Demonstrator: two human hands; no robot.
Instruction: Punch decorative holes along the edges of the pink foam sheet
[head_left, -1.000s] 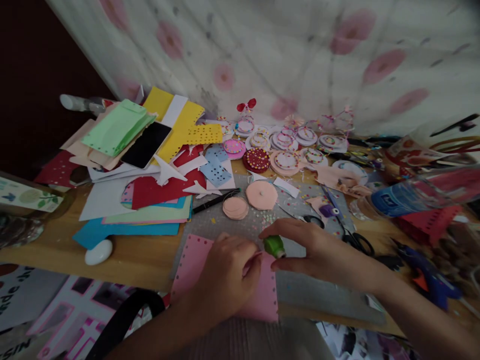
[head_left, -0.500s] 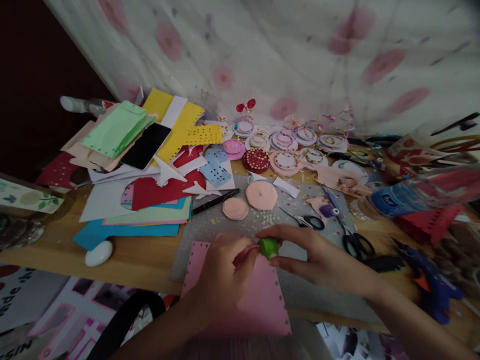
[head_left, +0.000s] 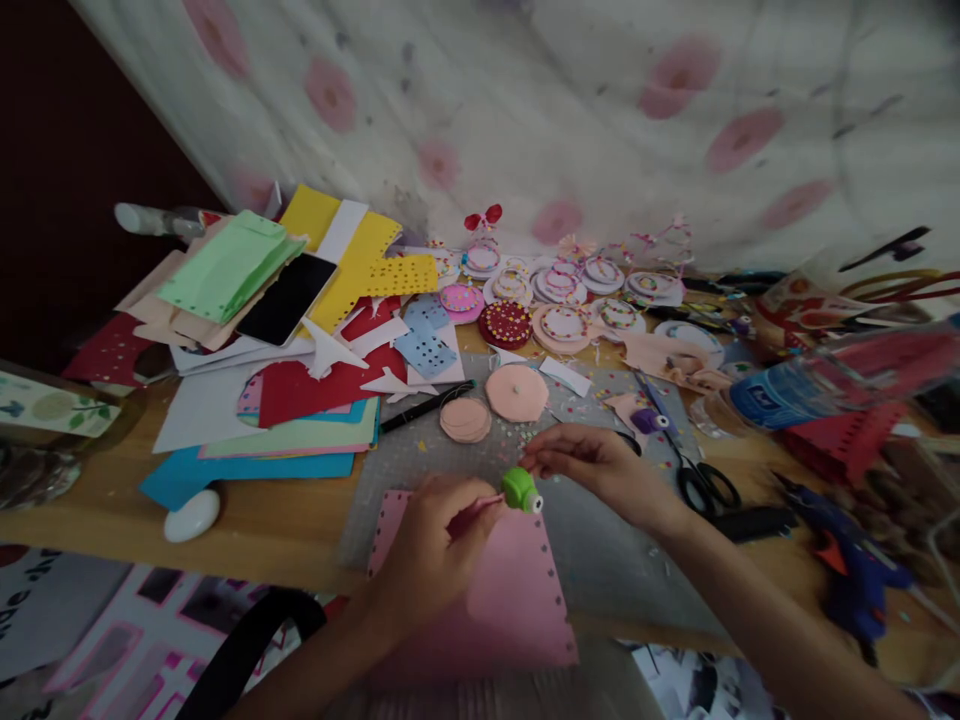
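"Two hands are seen; what is pinched by the left hand (head_left: 439, 530)?"

"Part of the pink sheet (head_left: 517, 605), caught between thumb and forefinger; the rest is spread below, partly over the grey mat (head_left: 622, 565)."

"And where is the green tool (head_left: 516, 488) placed?"

"Just beyond those fingertips, with its white end turned to the right."

"Is it gripped by the right hand (head_left: 607, 475)?"

"Its fingertips are gathered closely just beside the tool; whether contact is made cannot be told."
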